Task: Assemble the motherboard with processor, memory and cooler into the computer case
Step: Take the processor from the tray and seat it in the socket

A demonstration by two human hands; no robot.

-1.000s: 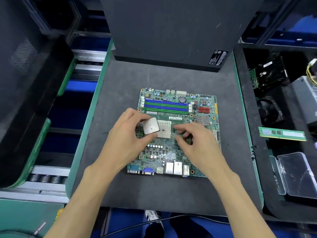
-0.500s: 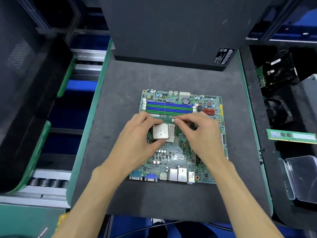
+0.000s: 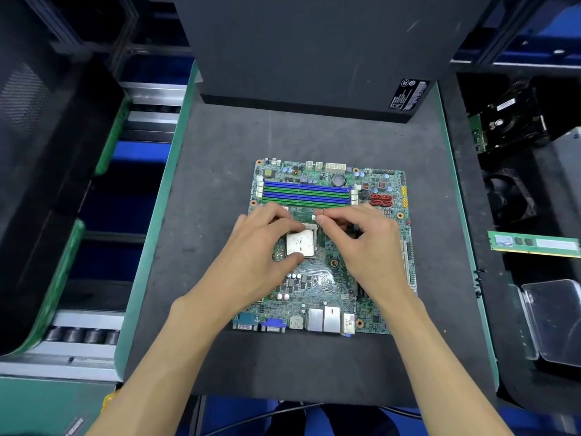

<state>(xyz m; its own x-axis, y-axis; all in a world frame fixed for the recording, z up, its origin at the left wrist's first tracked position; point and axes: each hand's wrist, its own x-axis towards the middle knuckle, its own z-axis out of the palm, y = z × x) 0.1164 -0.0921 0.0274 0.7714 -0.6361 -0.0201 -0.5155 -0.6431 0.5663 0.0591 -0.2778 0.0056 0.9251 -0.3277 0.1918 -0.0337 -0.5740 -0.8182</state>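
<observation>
The processor (image 3: 300, 242) sits flat on its socket near the middle of the motherboard (image 3: 327, 247), which lies on a dark foam mat (image 3: 220, 171). The left hand (image 3: 257, 256) pinches the chip by its edges, thumb at the near edge and fingers at the far one. The right hand (image 3: 367, 247) pinches something thin just beyond the socket; what it is I cannot tell. A black computer case (image 3: 314, 48) stands behind the board, and a memory stick (image 3: 534, 243) lies well apart to the right.

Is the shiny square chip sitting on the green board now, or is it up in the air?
On the board. The processor lies flat over its socket on the motherboard, with the left hand pinching its edges.
</observation>
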